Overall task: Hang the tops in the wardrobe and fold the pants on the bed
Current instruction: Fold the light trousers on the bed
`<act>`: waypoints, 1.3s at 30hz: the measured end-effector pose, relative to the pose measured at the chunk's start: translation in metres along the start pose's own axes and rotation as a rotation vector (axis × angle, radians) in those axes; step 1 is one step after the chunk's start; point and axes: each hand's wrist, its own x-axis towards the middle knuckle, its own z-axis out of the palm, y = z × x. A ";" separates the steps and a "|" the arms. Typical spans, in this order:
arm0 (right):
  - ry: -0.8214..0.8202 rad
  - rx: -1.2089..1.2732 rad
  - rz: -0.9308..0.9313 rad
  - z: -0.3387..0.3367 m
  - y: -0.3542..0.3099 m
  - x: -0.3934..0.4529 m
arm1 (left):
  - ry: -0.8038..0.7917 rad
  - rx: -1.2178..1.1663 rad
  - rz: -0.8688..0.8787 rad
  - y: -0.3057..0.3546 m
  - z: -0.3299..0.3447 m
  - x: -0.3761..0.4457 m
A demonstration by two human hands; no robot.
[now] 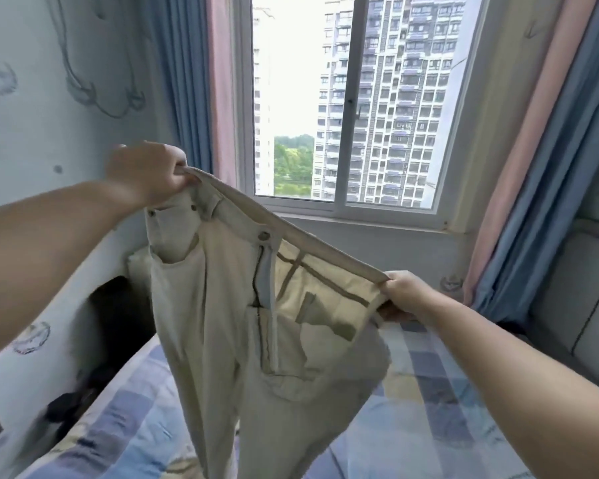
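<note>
Beige pants (222, 305) were held up in the air over the checked bed (429, 392), facing the window (353, 98). Left hand (149, 174) gripped one end of the waistband, fingers curled round it; right hand (407, 295) pinched the other end, lower. Fly open, legs hanging down, waistband stretched taut.

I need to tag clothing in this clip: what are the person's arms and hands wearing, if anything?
Nothing shows on them. Both forearms are bare up to the frame edges, with no sleeve in view. The left hand and right hand wear no gloves, and no watch, bracelet or ring is visible.
</note>
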 end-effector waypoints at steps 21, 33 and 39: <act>0.544 0.238 -0.366 -0.087 -0.125 0.081 | 0.107 0.109 -0.086 0.003 0.004 0.048; 0.321 -0.213 -0.360 -0.030 -0.092 0.098 | 0.182 0.179 -0.007 0.013 -0.032 0.067; 0.453 -0.327 -0.348 -0.018 -0.076 0.112 | 0.205 0.215 -0.068 -0.013 -0.056 0.056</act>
